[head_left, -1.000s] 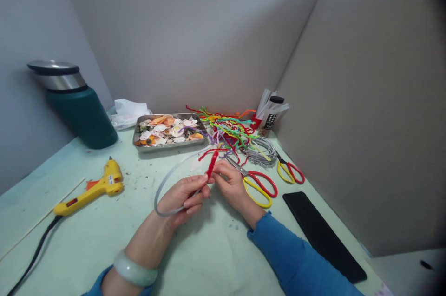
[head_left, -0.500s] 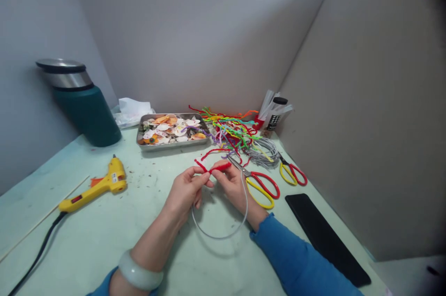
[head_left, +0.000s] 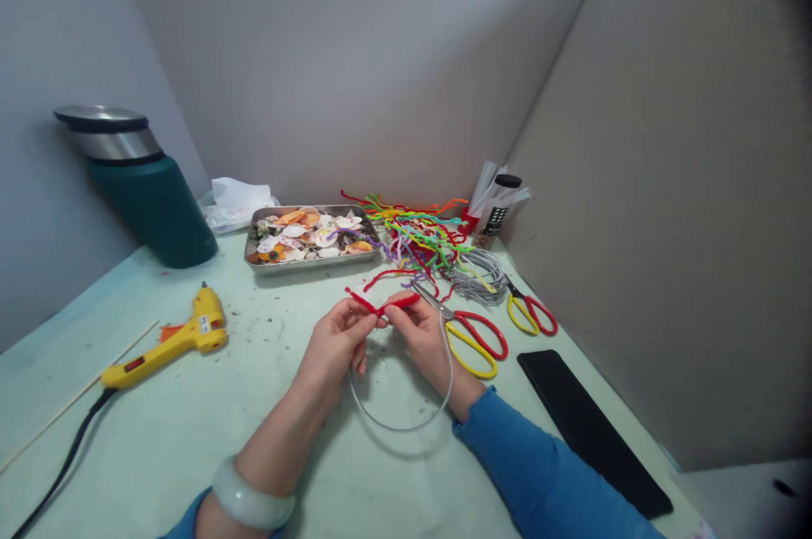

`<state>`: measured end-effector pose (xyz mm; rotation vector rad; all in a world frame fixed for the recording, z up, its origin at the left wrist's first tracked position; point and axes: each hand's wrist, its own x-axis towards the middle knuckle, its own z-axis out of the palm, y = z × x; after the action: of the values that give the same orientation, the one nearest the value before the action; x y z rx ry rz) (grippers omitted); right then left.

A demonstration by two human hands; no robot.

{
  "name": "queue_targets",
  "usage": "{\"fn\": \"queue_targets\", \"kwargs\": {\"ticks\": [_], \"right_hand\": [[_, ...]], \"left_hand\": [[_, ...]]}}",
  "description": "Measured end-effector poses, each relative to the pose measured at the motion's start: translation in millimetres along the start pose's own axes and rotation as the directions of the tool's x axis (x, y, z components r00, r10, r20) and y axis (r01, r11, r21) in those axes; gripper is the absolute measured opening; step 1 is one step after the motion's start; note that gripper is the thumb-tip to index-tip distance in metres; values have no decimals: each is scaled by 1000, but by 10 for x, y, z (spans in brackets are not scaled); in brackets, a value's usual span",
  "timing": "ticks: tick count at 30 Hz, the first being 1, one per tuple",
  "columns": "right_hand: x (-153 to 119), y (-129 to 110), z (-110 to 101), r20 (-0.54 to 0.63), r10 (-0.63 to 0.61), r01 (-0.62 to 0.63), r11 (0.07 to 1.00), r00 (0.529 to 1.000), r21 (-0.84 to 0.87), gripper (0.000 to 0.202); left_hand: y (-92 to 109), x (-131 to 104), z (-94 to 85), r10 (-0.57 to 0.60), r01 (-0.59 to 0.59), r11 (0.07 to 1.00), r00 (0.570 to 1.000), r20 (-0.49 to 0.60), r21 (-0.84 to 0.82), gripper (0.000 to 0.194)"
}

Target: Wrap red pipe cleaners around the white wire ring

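Note:
My left hand and my right hand meet over the middle of the table, fingertips pinched on a red pipe cleaner. Its two ends stick up and outward in a shallow V. A loop of grey wire hangs below, running from one hand to the other; its upper part is hidden by the fingers. Just beyond my right wrist lie scissors with one red and one yellow handle.
A yellow glue gun lies left, near a thin stick. Behind are a teal bottle, a metal tray of shells, colourful pipe cleaners and coiled wire. Right are smaller scissors and a black strip.
The left end of the red pipe cleaner now reaches further out and shows more length. Both hands stay pinched in nearly the same place; the view has shifted slightly.

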<state>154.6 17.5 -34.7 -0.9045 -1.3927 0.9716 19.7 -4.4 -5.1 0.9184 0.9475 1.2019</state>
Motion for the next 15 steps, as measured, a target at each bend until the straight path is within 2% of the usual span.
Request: {"fn": "queue_targets", "kwargs": {"ticks": [9,15], "right_hand": [[-14,-22,28,28,9,-10,1000,1000,26,12],[-14,-27,35,-2,15,-15,1000,1000,23,12]], "left_hand": [[-18,12,4,15,-13,998,1000,-28,67,25],[-12,11,-7,17,-15,998,1000,-25,56,25]]}}
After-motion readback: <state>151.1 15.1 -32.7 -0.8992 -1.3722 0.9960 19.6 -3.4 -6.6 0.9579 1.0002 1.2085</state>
